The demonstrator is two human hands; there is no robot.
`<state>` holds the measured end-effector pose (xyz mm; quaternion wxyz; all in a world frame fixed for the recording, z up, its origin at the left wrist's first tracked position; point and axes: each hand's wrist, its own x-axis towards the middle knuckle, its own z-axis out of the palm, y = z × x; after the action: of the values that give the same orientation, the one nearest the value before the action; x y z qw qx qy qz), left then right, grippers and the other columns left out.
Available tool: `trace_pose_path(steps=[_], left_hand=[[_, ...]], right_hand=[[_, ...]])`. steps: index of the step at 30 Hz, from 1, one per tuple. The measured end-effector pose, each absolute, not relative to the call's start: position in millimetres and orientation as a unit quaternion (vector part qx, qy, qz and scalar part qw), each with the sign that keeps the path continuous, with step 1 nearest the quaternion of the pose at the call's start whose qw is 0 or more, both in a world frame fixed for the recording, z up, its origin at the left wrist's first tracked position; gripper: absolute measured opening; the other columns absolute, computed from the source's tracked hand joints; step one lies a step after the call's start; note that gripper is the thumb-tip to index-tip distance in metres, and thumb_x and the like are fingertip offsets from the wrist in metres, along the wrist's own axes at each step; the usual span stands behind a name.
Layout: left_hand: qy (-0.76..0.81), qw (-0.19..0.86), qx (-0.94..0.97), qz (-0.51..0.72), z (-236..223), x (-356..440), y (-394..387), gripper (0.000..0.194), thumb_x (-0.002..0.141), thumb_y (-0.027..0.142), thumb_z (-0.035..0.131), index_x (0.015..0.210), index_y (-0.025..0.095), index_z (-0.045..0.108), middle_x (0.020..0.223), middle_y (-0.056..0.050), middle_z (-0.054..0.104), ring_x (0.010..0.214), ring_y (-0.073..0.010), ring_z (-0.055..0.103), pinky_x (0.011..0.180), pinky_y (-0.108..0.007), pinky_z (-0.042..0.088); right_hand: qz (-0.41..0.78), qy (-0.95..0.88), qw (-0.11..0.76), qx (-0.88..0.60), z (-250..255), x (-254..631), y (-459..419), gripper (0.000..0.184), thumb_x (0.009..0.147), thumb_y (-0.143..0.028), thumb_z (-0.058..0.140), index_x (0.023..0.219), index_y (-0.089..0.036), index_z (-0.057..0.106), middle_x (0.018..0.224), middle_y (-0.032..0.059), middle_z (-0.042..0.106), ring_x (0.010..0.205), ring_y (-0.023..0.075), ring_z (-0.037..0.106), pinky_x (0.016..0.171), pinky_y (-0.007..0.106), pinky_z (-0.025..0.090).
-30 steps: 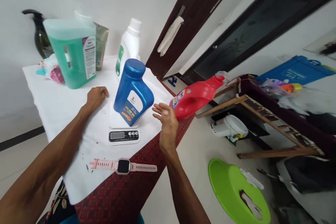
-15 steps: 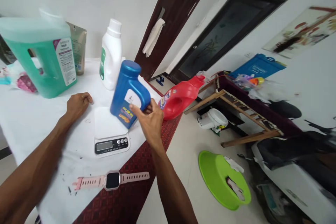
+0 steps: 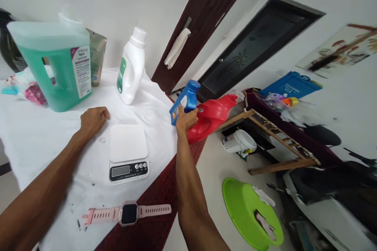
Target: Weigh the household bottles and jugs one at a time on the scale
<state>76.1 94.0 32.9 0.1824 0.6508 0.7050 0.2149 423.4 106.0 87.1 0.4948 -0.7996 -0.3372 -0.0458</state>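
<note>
My right hand (image 3: 186,119) is closed around a blue bottle (image 3: 184,101) and holds it tilted above the table's right edge, just in front of a red detergent bottle (image 3: 212,116) lying on its side. My left hand (image 3: 93,119) rests as a loose fist on the white cloth (image 3: 44,137), left of a white kitchen scale (image 3: 128,151) whose platform is bare. Nothing shows inside the left fingers.
A green jug (image 3: 55,66), a brown pouch (image 3: 97,60) and a white bottle (image 3: 131,68) stand at the back of the table. A pink smartwatch (image 3: 128,213) lies near the front edge. On the floor right are a green basin (image 3: 250,211), a wooden ladder (image 3: 277,137) and a white appliance (image 3: 240,143).
My right hand took hold of the blue bottle on the scale, lifted it off and carried it right to the red bottle. The left hand stayed put.
</note>
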Motion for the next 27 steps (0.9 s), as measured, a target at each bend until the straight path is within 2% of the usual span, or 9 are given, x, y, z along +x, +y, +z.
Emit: trace_pose_path(steps=[5, 8, 10, 12, 15, 17, 20, 22, 27], left_hand=[[0.706, 0.176, 0.658, 0.195, 35, 77, 91, 0.030, 0.090, 0.016, 0.050, 0.090, 0.026, 0.078, 0.100, -0.005, 0.081, 0.097, -0.0297, 0.072, 0.076, -0.034, 0.044], [0.704, 0.184, 0.659, 0.192, 35, 78, 89, 0.031, 0.090, 0.014, 0.049, 0.090, 0.025, 0.078, 0.099, -0.005, 0.081, 0.095, -0.0284, 0.072, 0.076, -0.034, 0.044], [0.702, 0.190, 0.660, 0.190, 35, 78, 89, 0.031, 0.090, 0.013, 0.049, 0.089, 0.025, 0.077, 0.096, -0.005, 0.081, 0.092, -0.0273, 0.071, 0.075, -0.034, 0.044], [0.699, 0.192, 0.661, 0.193, 34, 78, 88, 0.031, 0.090, 0.013, 0.048, 0.089, 0.025, 0.077, 0.096, -0.004, 0.080, 0.091, -0.0263, 0.071, 0.075, -0.034, 0.043], [0.698, 0.194, 0.660, 0.200, 33, 78, 88, 0.030, 0.090, 0.012, 0.049, 0.090, 0.025, 0.076, 0.098, -0.004, 0.081, 0.093, -0.0257, 0.071, 0.077, -0.033, 0.043], [0.698, 0.196, 0.659, 0.200, 34, 78, 88, 0.030, 0.089, 0.012, 0.050, 0.090, 0.025, 0.076, 0.099, -0.004, 0.081, 0.095, -0.0259, 0.071, 0.077, -0.033, 0.043], [0.695, 0.200, 0.661, 0.198, 33, 78, 88, 0.029, 0.089, 0.012, 0.050, 0.089, 0.025, 0.076, 0.102, -0.004, 0.081, 0.097, -0.0263, 0.072, 0.078, -0.034, 0.044], [0.695, 0.202, 0.659, 0.203, 31, 78, 89, 0.029, 0.089, 0.013, 0.050, 0.088, 0.025, 0.076, 0.102, -0.004, 0.081, 0.097, -0.0262, 0.072, 0.079, -0.034, 0.045], [0.699, 0.206, 0.651, 0.213, 27, 79, 92, 0.028, 0.089, 0.014, 0.051, 0.087, 0.025, 0.076, 0.100, -0.004, 0.081, 0.094, -0.0255, 0.071, 0.080, -0.034, 0.046]], right_hand=[[-0.021, -0.366, 0.534, -0.762, 78, 422, 97, 0.062, 0.081, -0.054, 0.080, 0.126, -0.021, 0.052, 0.139, 0.0307, 0.066, 0.142, 0.0489, 0.056, 0.116, 0.062, 0.046], [-0.056, -0.419, 0.580, -0.696, 85, 401, 84, 0.088, 0.075, -0.058, 0.088, 0.141, -0.018, 0.044, 0.165, 0.0345, 0.040, 0.163, 0.0486, 0.024, 0.132, 0.063, 0.024], [-0.098, -0.469, 0.591, -0.648, 95, 373, 82, 0.085, 0.083, -0.058, 0.082, 0.147, -0.017, 0.043, 0.172, 0.0318, 0.028, 0.169, 0.0432, 0.007, 0.135, 0.065, 0.013], [-0.080, -0.544, 0.588, -0.593, 105, 337, 92, 0.072, 0.090, -0.055, 0.073, 0.147, -0.019, 0.046, 0.171, 0.0267, 0.033, 0.169, 0.0369, 0.014, 0.134, 0.064, 0.019], [0.087, -0.594, 0.589, -0.541, 116, 285, 131, 0.062, 0.088, -0.058, 0.073, 0.134, -0.021, 0.054, 0.149, 0.0204, 0.059, 0.144, 0.0316, 0.054, 0.123, 0.055, 0.042], [0.200, -0.566, 0.578, -0.553, 119, 261, 162, 0.057, 0.082, -0.064, 0.077, 0.116, -0.022, 0.059, 0.121, 0.0118, 0.071, 0.116, 0.0269, 0.068, 0.105, 0.046, 0.056], [0.323, -0.520, 0.571, -0.547, 118, 246, 196, 0.049, 0.082, -0.069, 0.076, 0.085, -0.024, 0.058, 0.081, 0.0011, 0.066, 0.080, 0.0197, 0.065, 0.076, 0.035, 0.058], [0.373, -0.528, 0.575, -0.501, 115, 246, 207, 0.049, 0.083, -0.068, 0.076, 0.073, -0.024, 0.055, 0.068, -0.0014, 0.058, 0.069, 0.0167, 0.059, 0.067, 0.032, 0.054], [0.331, -0.493, 0.634, -0.495, 109, 252, 205, 0.048, 0.081, -0.067, 0.078, 0.072, -0.028, 0.053, 0.056, -0.0069, 0.044, 0.055, 0.0160, 0.050, 0.055, 0.034, 0.052]])
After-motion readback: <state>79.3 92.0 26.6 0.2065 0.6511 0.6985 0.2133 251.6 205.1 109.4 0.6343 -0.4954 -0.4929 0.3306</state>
